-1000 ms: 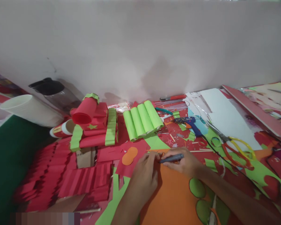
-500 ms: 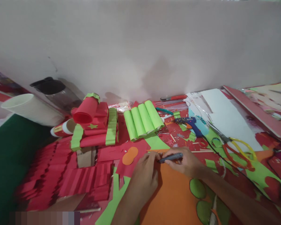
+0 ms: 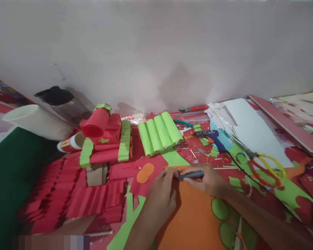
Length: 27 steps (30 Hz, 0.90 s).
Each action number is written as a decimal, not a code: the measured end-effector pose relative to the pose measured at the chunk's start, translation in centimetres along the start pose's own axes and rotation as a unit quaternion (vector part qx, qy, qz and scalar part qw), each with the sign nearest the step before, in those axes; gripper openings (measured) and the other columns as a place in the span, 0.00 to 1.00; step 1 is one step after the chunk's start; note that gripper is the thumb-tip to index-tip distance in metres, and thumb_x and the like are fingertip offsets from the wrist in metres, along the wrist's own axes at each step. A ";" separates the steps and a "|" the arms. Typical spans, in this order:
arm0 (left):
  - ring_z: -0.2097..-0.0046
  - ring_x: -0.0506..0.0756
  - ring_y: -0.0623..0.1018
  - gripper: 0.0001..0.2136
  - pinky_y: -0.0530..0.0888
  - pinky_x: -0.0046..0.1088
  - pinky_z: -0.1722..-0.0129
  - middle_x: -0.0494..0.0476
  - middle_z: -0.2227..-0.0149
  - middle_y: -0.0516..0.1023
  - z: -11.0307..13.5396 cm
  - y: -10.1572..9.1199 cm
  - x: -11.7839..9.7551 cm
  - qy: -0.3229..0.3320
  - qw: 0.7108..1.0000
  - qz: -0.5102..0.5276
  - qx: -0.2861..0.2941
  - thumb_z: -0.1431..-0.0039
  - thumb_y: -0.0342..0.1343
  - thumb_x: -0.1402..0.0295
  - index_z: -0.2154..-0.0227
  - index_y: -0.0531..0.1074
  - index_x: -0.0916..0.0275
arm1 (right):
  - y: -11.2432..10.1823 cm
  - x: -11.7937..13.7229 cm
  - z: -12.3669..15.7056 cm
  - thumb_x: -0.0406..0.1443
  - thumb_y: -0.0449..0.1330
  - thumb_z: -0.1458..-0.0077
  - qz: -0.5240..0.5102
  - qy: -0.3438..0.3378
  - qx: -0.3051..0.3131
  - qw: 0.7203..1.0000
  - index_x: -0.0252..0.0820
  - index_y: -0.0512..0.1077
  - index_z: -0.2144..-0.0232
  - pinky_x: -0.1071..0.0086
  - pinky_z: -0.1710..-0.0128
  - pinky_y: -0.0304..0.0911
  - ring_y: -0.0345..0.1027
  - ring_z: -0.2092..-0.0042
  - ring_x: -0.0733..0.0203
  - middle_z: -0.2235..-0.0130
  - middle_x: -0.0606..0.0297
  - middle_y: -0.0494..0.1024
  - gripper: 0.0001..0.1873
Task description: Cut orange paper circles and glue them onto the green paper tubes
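Note:
My right hand grips a dark pen, its tip pointing left onto the top edge of an orange paper sheet. Beside it, my left hand presses down on the same sheet with its fingers curled near the pen tip; whether they pinch something small there is hidden. Two orange paper discs lie on red paper just left of my left hand.
Green paper rolls, a red and green paper model, folded red paper strips, a blue glue gun, red and yellow scissors, a white cup and a dark-lidded jar crowd the surface below a white wall.

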<state>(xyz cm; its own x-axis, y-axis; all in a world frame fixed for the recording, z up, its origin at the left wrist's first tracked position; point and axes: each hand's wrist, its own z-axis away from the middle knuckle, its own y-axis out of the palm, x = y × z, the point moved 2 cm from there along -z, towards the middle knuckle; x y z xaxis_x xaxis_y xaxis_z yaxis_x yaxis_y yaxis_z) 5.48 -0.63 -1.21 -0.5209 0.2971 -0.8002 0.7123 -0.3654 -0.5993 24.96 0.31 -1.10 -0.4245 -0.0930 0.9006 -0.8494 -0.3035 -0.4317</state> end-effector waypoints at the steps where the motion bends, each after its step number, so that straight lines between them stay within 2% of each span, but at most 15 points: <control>1: 0.50 0.58 0.74 0.23 0.72 0.35 0.52 0.57 0.53 0.76 0.0 0.0 0.0 0.002 1.000 -0.002 -0.001 0.54 0.45 0.87 0.57 0.66 0.58 | 0.0 0.1 0.0 0.36 0.64 0.45 0.000 -0.003 0.000 1.000 0.42 0.82 0.61 0.76 0.72 0.63 0.68 0.72 0.66 0.68 0.65 0.80 0.10; 6: 0.50 0.57 0.75 0.23 0.73 0.34 0.52 0.56 0.54 0.76 0.0 -0.2 -0.3 0.001 1.000 -0.002 0.000 0.53 0.45 0.87 0.58 0.67 0.58 | 0.0 0.1 0.0 0.33 0.63 0.46 0.007 0.001 0.001 1.000 0.42 0.82 0.64 0.76 0.74 0.62 0.69 0.72 0.66 0.69 0.65 0.81 0.08; 12: 0.50 0.57 0.75 0.22 0.73 0.34 0.52 0.58 0.54 0.76 0.0 -0.1 -0.2 0.005 1.000 0.002 -0.010 0.53 0.45 0.86 0.57 0.67 0.58 | 0.1 -0.3 -0.1 0.37 0.64 0.44 0.006 -0.024 0.005 1.000 0.43 0.82 0.60 0.74 0.71 0.64 0.71 0.69 0.64 0.65 0.63 0.82 0.10; 17: 0.50 0.57 0.75 0.22 0.73 0.33 0.52 0.58 0.53 0.77 0.1 -0.2 -0.6 0.012 1.000 -0.005 -0.009 0.52 0.44 0.87 0.57 0.67 0.58 | -0.3 -0.3 0.3 0.36 0.63 0.44 -0.009 -0.007 -0.002 1.000 0.42 0.80 0.64 0.75 0.74 0.62 0.67 0.73 0.66 0.70 0.65 0.79 0.07; 19: 0.49 0.58 0.75 0.22 0.73 0.34 0.52 0.58 0.52 0.77 0.1 -0.2 -0.8 0.014 1.000 -0.021 -0.004 0.52 0.44 0.86 0.57 0.68 0.59 | -0.9 -0.2 0.5 0.37 0.62 0.43 -0.043 -0.006 -0.022 0.999 0.41 0.78 0.67 0.74 0.73 0.63 0.67 0.72 0.65 0.72 0.65 0.76 0.07; 22: 0.48 0.60 0.74 0.24 0.72 0.37 0.51 0.58 0.51 0.78 0.1 -0.1 -1.0 0.022 0.997 -0.066 0.020 0.52 0.47 0.85 0.53 0.69 0.58 | -2.1 -0.1 0.8 0.40 0.60 0.41 -0.099 -0.013 -0.097 0.990 0.41 0.73 0.69 0.71 0.69 0.67 0.69 0.69 0.62 0.71 0.65 0.73 0.09; 24: 0.46 0.61 0.73 0.26 0.71 0.39 0.48 0.58 0.47 0.77 0.2 0.1 -1.2 0.026 0.994 -0.100 0.031 0.52 0.49 0.83 0.50 0.69 0.57 | -2.8 0.0 0.8 0.42 0.60 0.40 -0.120 -0.012 -0.138 0.983 0.41 0.72 0.70 0.73 0.73 0.65 0.66 0.72 0.64 0.72 0.66 0.70 0.11; 27: 0.45 0.63 0.71 0.24 0.69 0.43 0.45 0.58 0.42 0.74 0.4 0.4 -1.6 0.036 0.988 -0.144 0.033 0.49 0.51 0.80 0.48 0.70 0.58 | -3.3 0.0 0.6 0.44 0.61 0.41 -0.131 -0.010 -0.152 0.979 0.41 0.71 0.70 0.74 0.80 0.57 0.58 0.78 0.68 0.75 0.68 0.67 0.13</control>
<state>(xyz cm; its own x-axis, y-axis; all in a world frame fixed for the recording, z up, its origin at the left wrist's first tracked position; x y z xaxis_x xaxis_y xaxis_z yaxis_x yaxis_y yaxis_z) 6.39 -1.65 -0.13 -0.6609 0.4590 -0.5937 0.5061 -0.3116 -0.8042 27.91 0.75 0.34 -0.1751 -0.0683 0.9822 -0.9840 -0.0223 -0.1769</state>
